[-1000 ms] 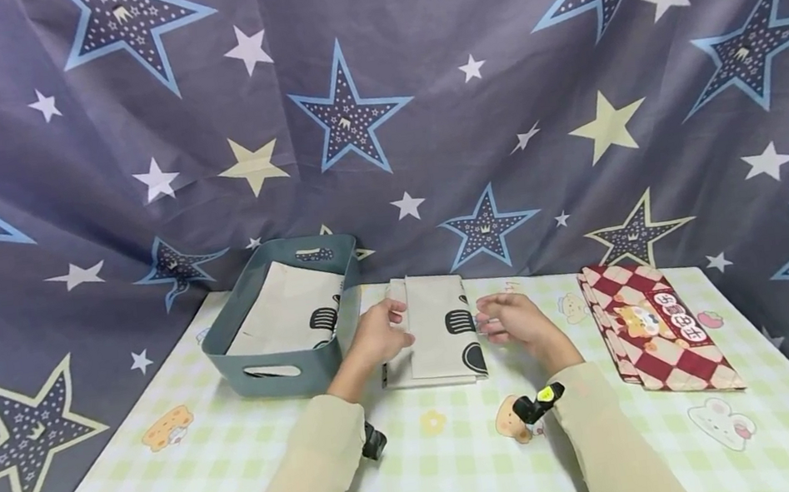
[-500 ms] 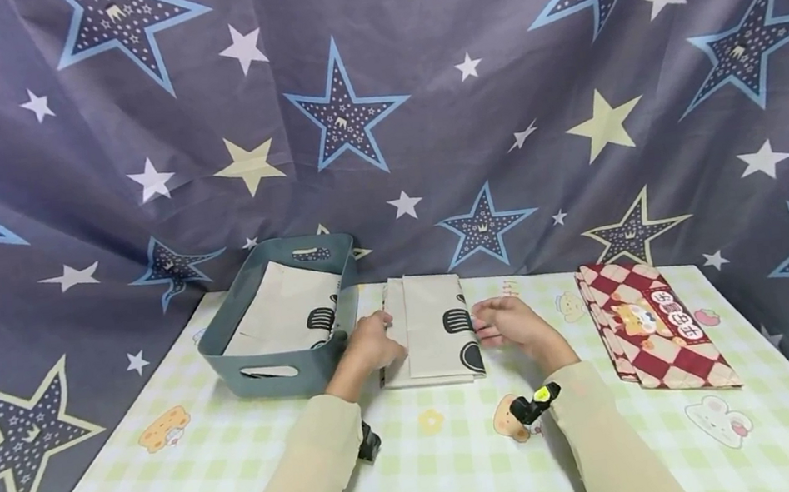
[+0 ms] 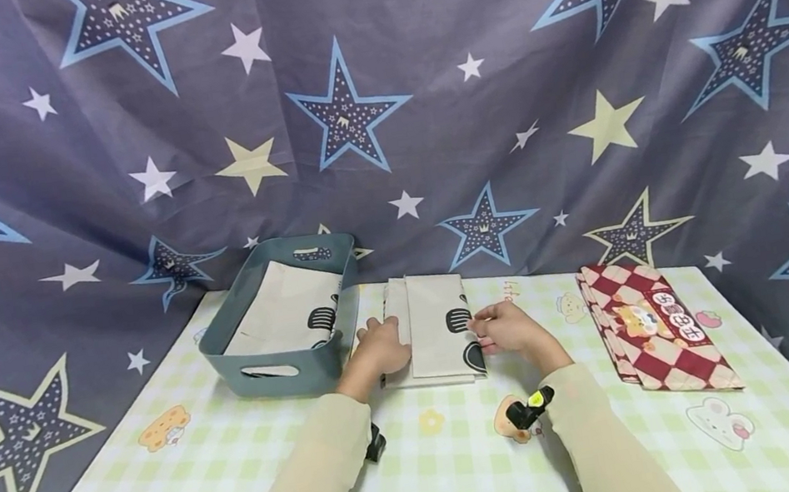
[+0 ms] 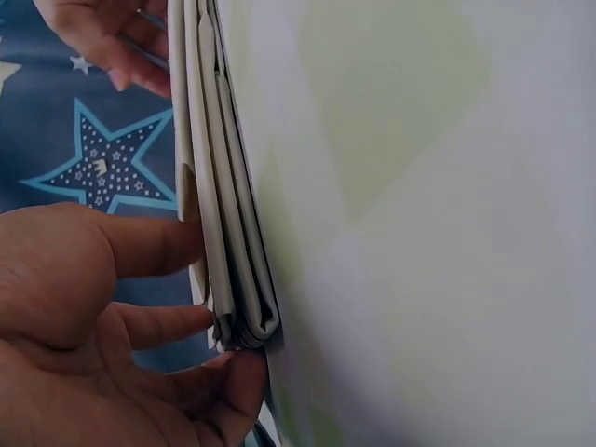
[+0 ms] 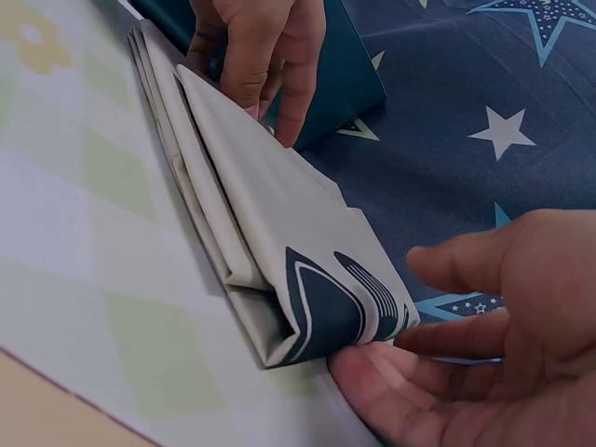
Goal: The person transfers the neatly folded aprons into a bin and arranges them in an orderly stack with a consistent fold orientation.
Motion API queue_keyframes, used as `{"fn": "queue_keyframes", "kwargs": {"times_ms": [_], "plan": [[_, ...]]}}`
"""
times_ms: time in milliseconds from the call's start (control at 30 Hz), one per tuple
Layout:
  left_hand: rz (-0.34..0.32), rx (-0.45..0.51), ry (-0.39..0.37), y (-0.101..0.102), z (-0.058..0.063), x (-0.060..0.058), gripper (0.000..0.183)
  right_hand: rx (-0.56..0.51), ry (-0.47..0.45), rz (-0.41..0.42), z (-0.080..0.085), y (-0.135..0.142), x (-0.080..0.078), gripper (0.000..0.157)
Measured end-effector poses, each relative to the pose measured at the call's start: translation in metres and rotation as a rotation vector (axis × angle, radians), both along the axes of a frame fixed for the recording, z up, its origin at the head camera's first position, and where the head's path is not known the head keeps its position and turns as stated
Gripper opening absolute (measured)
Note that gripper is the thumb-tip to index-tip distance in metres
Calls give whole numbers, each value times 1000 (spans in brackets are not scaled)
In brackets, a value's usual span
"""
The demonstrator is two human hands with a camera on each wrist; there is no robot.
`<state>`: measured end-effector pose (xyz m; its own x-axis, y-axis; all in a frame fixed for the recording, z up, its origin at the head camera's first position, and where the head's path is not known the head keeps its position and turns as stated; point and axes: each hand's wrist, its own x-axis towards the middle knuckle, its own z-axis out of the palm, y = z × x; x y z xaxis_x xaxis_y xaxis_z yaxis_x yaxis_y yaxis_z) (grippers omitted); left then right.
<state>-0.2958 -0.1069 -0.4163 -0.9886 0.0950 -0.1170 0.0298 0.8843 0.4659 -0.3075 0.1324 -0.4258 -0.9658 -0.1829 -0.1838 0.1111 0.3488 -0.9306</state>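
Note:
A folded cream cloth (image 3: pixel 432 325) with dark printed shapes lies on the table in the head view. My left hand (image 3: pixel 381 349) is at its left side; in the left wrist view the thumb (image 4: pixel 158 244) rests against the top layers while the fingers (image 4: pixel 237 391) curl at the folded end. At the opposite edge is my right hand (image 3: pixel 508 327). In the right wrist view its fingers (image 5: pixel 372 372) touch the cloth's printed end (image 5: pixel 331 307) low down, and its thumb (image 5: pixel 456 263) stands apart from the fabric.
Left of the cloth stands a grey-blue basket (image 3: pixel 264 373) holding a similar cream cloth (image 3: pixel 285 307). A folded red-and-cream checked cloth (image 3: pixel 652 327) lies at the right. Beneath everything is a green-checked tablecloth (image 3: pixel 464 471), with a star-patterned curtain (image 3: pixel 388 196) behind.
My right hand has come in leftward to the cloth's right edge. My left hand has turned and lowered at the left edge. The cloth has stayed about where it was.

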Motion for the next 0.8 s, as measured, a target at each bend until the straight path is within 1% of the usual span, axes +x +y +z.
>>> {"fn": "queue_keyframes", "kwargs": {"times_ms": [200,367,433,500,667,800], "plan": [[-6,22,10,3,-1,-1,56,-26,-17,-26,1,-1,3,35],[-21,64,-3,6,0,-2,61,-58,-48,-45,1,1,2,31],[-19,87,-15,7,0,-2,63,-52,-59,-54,0,2,2,30],[-12,138,-15,7,0,-3,64,-44,-65,-64,-1,3,1,28],[17,340,-50,2,-1,-5,70,-25,-60,-78,0,5,1,25],[71,450,-82,1,0,-7,70,-37,-69,-80,2,6,0,30]]}}
